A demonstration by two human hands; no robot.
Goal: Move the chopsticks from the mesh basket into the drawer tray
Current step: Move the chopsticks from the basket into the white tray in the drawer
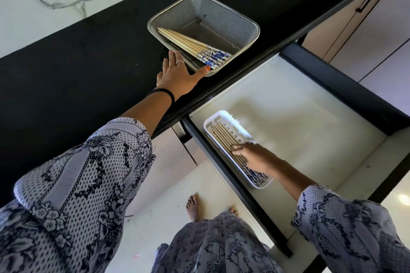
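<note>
worktop [66,77]: black, runs diagonally under a white marbled wall; carries the basket.
basket [241,17]: square metal mesh, on the worktop near its front edge, just beyond the open drawer.
chopsticks in basket [193,47]: loose bundle lying flat against the basket's near-left side, pale wood shafts, blue-and-white patterned ends pointing toward the drawer.
left hand [177,71]: fingers spread open, holding nothing; palm on the worktop right at the basket's near corner, thumb against the rim, fingertips along the left wall. Ring on one finger, dark band on the wrist.
drawer [310,122]: pulled out below the worktop edge, pale floor, dark sides; sits on the near-right side of the basket.
tray [226,117]: white plastic, long and narrow, in the drawer's left part, well apart from the basket and lower.
chopsticks in tray [224,137]: several laid lengthwise side by side, patterned ends at the tray's near end, partly hidden by the hand.
right hand [253,157]: reaching into the tray, fingers spread over the chopsticks and touching them; blurred, cannot tell whether it grips any.
sleeves [77,173]: patterned grey-blue fabric on both arms.
floor [159,213]: pale, bare foot showing below the drawer.
</note>
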